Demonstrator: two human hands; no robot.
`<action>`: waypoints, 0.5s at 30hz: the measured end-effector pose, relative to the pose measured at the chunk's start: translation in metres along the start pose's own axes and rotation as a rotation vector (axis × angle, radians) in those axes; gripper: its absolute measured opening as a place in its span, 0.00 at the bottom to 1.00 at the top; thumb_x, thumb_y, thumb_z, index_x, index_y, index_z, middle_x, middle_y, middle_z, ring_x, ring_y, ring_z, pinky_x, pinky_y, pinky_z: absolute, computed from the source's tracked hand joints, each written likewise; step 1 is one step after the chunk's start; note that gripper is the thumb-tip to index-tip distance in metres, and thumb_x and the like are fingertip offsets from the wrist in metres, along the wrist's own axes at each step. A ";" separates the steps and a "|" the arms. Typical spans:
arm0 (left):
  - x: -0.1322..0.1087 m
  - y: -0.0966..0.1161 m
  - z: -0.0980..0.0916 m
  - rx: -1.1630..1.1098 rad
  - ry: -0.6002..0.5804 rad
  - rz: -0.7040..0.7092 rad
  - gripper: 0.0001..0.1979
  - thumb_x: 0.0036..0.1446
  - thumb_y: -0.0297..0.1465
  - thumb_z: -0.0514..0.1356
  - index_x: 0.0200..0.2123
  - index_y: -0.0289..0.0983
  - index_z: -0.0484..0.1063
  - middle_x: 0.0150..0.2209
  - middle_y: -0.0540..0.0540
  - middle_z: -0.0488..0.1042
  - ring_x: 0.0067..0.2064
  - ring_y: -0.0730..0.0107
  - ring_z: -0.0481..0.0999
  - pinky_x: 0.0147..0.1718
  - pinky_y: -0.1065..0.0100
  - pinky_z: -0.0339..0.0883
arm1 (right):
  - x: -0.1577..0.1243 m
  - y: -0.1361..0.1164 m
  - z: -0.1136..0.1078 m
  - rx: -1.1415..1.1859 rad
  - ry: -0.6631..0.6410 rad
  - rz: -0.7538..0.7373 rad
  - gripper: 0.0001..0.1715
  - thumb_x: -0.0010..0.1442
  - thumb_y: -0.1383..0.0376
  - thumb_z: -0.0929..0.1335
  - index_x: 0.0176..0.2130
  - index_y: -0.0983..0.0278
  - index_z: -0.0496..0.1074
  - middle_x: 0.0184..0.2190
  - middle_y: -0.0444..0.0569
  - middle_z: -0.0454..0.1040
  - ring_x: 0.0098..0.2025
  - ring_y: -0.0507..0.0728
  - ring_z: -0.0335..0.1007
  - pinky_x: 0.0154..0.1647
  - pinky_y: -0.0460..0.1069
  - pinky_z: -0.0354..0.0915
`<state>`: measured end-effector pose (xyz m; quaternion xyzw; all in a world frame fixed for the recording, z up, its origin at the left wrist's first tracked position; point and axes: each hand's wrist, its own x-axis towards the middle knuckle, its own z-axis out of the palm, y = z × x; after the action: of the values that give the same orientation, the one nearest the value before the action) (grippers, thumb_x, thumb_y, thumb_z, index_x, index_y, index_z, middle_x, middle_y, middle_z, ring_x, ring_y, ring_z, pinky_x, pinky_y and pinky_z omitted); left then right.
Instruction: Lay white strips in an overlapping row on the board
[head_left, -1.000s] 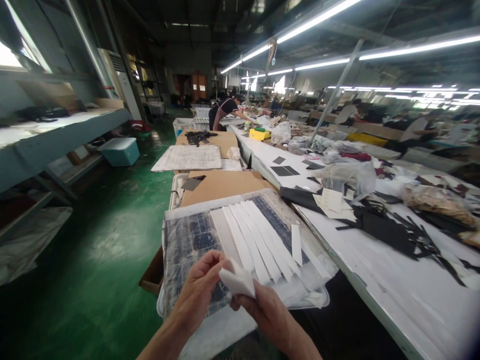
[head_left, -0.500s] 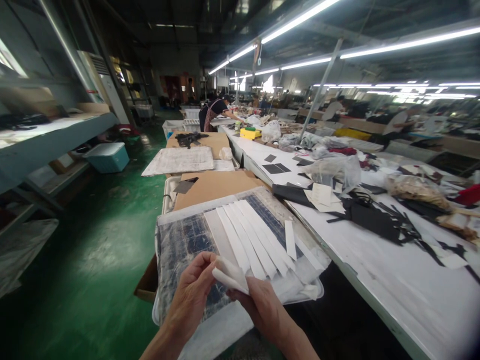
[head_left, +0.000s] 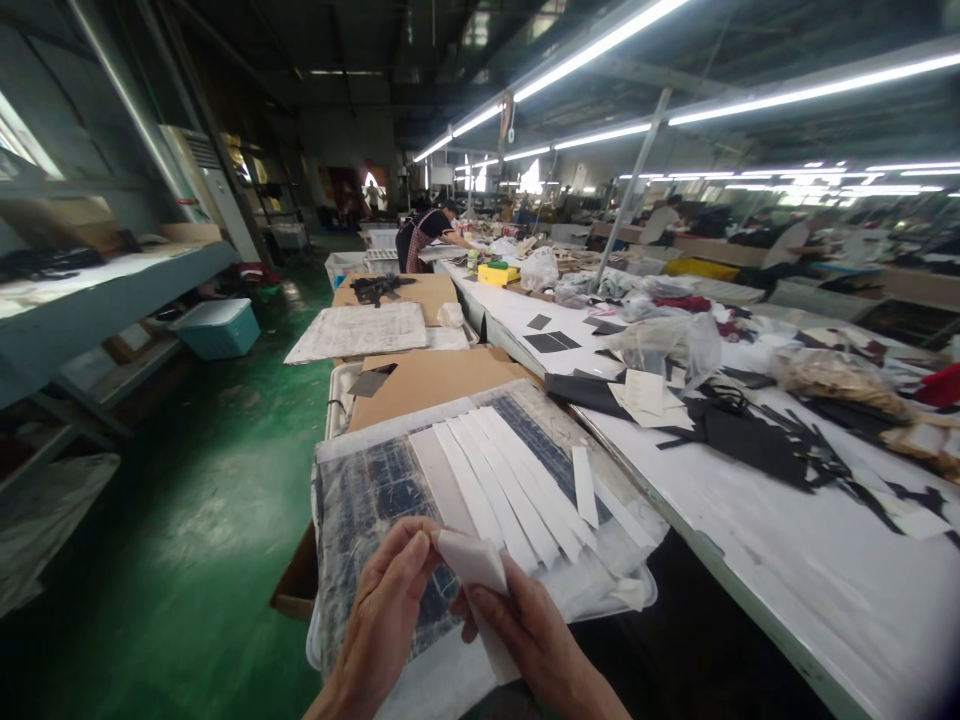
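A folded white strip (head_left: pixel 476 562), perhaps paper or fabric, is between my hands, tilted over the near side of the covered board. My right hand (head_left: pixel 536 628) is closed round its lower part, thumb on top. My left hand (head_left: pixel 390 605) pinches at the strip's upper left corner with thumb and forefinger. Beyond them, several long white strips (head_left: pixel 510 490) lie fanned out on a worn blue, plastic-wrapped board (head_left: pixel 360 500). One short white strip (head_left: pixel 584 486) lies apart to their right.
A long white table (head_left: pixel 757 540) runs along the right, with black scraps (head_left: pixel 742 440) and plastic bags (head_left: pixel 667 345) on it. Brown cardboard (head_left: pixel 442 385) lies beyond the board. A co-worker (head_left: pixel 427 235) bends over the table farther back. Green floor (head_left: pixel 210 500) lies to the left.
The white strip has turned more upright between my hands, its lower end now showing below my right hand. My right hand has its thumb over the strip. The view has shifted slightly.
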<state>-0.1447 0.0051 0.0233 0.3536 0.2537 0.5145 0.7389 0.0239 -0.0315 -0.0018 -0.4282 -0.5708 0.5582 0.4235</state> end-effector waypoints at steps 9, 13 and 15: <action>0.000 -0.010 -0.015 0.547 -0.030 0.413 0.08 0.60 0.24 0.62 0.41 0.40 0.71 0.43 0.47 0.76 0.41 0.68 0.78 0.37 0.69 0.75 | -0.001 0.005 -0.002 -0.062 0.005 -0.046 0.15 0.69 0.56 0.62 0.49 0.60 0.69 0.37 0.47 0.77 0.34 0.54 0.73 0.37 0.48 0.67; 0.003 -0.010 -0.026 0.853 -0.117 0.797 0.16 0.56 0.14 0.60 0.44 0.38 0.70 0.48 0.43 0.75 0.49 0.64 0.76 0.47 0.62 0.74 | -0.002 -0.002 -0.002 -0.124 0.012 -0.084 0.13 0.69 0.57 0.62 0.49 0.60 0.69 0.38 0.47 0.77 0.35 0.53 0.74 0.38 0.48 0.67; 0.003 -0.006 -0.026 0.987 -0.150 0.972 0.19 0.53 0.11 0.61 0.44 0.35 0.71 0.50 0.40 0.73 0.51 0.61 0.75 0.47 0.59 0.75 | -0.001 -0.006 -0.002 -0.124 0.020 -0.107 0.13 0.69 0.58 0.62 0.49 0.60 0.69 0.37 0.47 0.76 0.35 0.53 0.74 0.38 0.48 0.67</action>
<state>-0.1594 0.0129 0.0022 0.7561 0.2191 0.5857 0.1929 0.0262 -0.0321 0.0037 -0.4280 -0.6220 0.4941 0.4311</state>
